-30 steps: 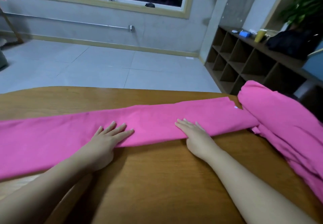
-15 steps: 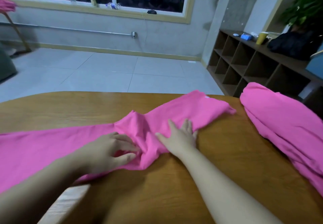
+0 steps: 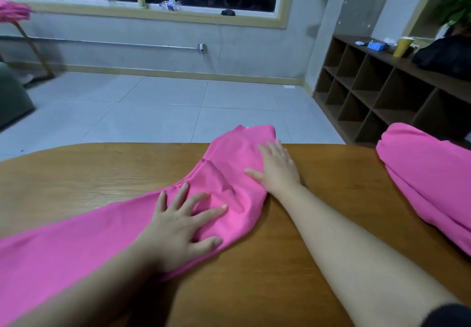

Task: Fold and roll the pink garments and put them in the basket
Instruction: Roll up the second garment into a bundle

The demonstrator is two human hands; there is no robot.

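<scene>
Both hands flat, fingers spread: left hand (image 3: 178, 224), right hand (image 3: 276, 167) press pink garment (image 3: 224, 189) on desk (image 3: 89, 173). Fold barely begun; second garment (image 3: 428, 173) at 3 o'clock untouched, basket nowhere in sight.

The long strip of bright pink knit fabric (image 3: 102, 237) I am working on lies flat on the wooden table, running from the table's left edge towards its middle, where it bends and angles up to the far edge. Its far end (image 3: 254, 133) reaches just past that far edge. Around the bend the cloth is rumpled into soft creases, while the left stretch lies smooth. A second pink garment, a bulky loosely folded bundle of the same fabric (image 3: 428, 181), sits at the table's right edge, well apart from the strip and draped over that edge.
</scene>
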